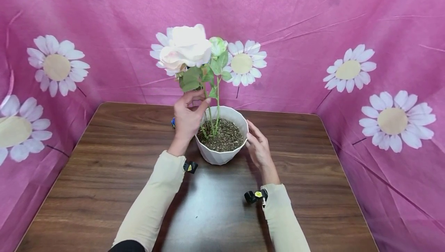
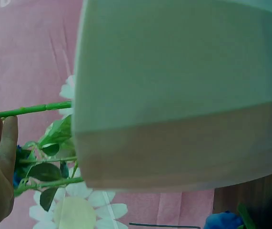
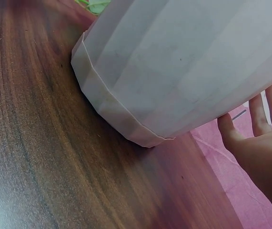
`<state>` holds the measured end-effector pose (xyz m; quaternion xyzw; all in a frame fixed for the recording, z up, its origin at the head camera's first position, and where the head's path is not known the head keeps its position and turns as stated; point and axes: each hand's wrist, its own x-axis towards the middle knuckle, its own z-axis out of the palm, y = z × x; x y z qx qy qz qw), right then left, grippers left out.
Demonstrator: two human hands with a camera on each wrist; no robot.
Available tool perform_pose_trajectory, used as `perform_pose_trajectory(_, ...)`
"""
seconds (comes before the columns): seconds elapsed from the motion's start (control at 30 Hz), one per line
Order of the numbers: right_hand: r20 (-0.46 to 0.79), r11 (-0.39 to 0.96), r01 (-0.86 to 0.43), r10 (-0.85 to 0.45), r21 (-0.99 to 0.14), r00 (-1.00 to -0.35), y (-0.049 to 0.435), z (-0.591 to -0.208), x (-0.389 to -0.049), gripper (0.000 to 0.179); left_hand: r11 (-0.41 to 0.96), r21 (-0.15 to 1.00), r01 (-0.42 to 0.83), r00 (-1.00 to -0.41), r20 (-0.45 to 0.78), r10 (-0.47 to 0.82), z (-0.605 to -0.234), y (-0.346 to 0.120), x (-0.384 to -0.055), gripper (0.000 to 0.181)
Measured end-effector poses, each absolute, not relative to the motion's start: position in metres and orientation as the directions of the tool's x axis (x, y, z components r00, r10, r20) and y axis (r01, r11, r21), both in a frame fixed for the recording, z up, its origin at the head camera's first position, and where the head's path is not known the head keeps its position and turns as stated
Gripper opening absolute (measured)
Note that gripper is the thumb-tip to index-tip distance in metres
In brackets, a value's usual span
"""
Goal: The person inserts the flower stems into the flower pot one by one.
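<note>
A white faceted pot of dark soil stands on the table, with several green stems rising from it. Above it are a large white rose and a paler green-white bloom, with leaves beneath. My left hand is over the pot's left rim, thumb and fingers pinching a flower stem below the rose. On the pot's right side, my right hand rests its fingertips. Its fingers lie extended along the pot wall in the right wrist view.
Brown wooden table lies under the pot. Behind the left hand a blue flower lies low near the pot. A pink cloth printed with daisies hangs around the table's back and sides.
</note>
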<state>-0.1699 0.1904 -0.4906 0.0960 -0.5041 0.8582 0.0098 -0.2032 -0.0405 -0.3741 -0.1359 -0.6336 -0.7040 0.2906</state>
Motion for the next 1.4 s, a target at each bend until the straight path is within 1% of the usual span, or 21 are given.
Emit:
perform_pose_trajectory(0.17,0.162,-0.497,-0.101,-0.08,-0.862,-0.983,0.191,-0.492,-0.17,0.05,0.023,0.806,0.591,-0.791,0.585,-0.176,-0.371,-0.029,-0.209,0.023)
perform_pose_trajectory(0.27,0.176,-0.498,-0.109,-0.089,-0.861,-0.98,0.191,-0.493,-0.17,0.052,0.054,0.79,0.611,-0.778,0.612,-0.142,-0.371,-0.025,-0.213,0.021)
perform_pose_trajectory(0.37,0.196,-0.495,-0.125,-0.093,-0.86,-0.976,0.191,-0.493,-0.17,0.052,0.074,0.784,0.616,-0.776,0.62,-0.111,-0.372,-0.021,-0.216,0.021)
perform_pose_trajectory(0.6,0.198,-0.493,-0.13,-0.088,-0.86,-0.976,0.191,-0.493,-0.171,0.05,0.077,0.842,0.534,-0.843,0.537,-0.021,-0.374,-0.015,-0.219,0.021)
perform_pose_trajectory(0.73,0.177,-0.476,-0.116,-0.084,-0.872,-0.981,0.191,-0.494,-0.171,0.049,0.103,0.848,0.519,-0.853,0.522,0.003,-0.374,-0.011,-0.22,0.017)
perform_pose_trajectory(1.0,0.164,-0.47,-0.112,-0.071,-0.875,-0.984,0.19,-0.492,-0.17,0.049,0.172,0.853,0.494,-0.867,0.497,0.028,-0.38,-0.006,-0.224,0.017)
perform_pose_trajectory(1.07,0.166,-0.473,-0.113,-0.072,-0.874,-0.984,0.19,-0.492,-0.17,0.048,0.203,0.841,0.501,-0.862,0.507,0.028,-0.384,-0.005,-0.226,0.016)
perform_pose_trajectory(1.17,0.165,-0.478,-0.112,-0.071,-0.871,-0.984,0.189,-0.492,-0.169,0.048,0.236,0.81,0.536,-0.838,0.544,0.038,-0.389,-0.005,-0.227,0.013)
perform_pose_trajectory(1.4,0.156,-0.472,-0.109,-0.061,-0.875,-0.986,0.189,-0.49,-0.169,0.049,0.291,0.736,0.611,-0.785,0.611,0.105,-0.394,-0.008,-0.227,0.012)
